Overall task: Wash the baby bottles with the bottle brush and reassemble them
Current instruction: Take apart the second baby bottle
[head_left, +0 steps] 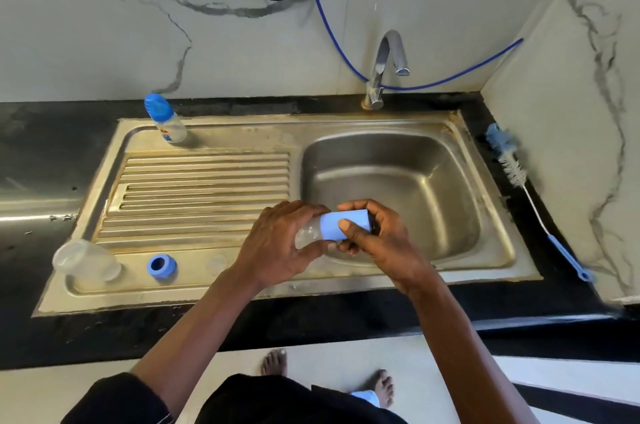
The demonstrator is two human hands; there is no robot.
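Bottle (307, 235) gripped by left hand (277, 245), right hand (381, 243) apparently pinching its blue cap (341, 223).

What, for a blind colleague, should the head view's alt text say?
Two hands hold a baby bottle over a steel sink, the left hand gripping its clear body and the right hand its blue cap. A bottle brush lies on the counter to the right; a capped bottle, an open bottle and a blue ring sit on the drainboard.

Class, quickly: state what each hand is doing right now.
Left hand: grips the clear bottle.
Right hand: grips the blue cap.
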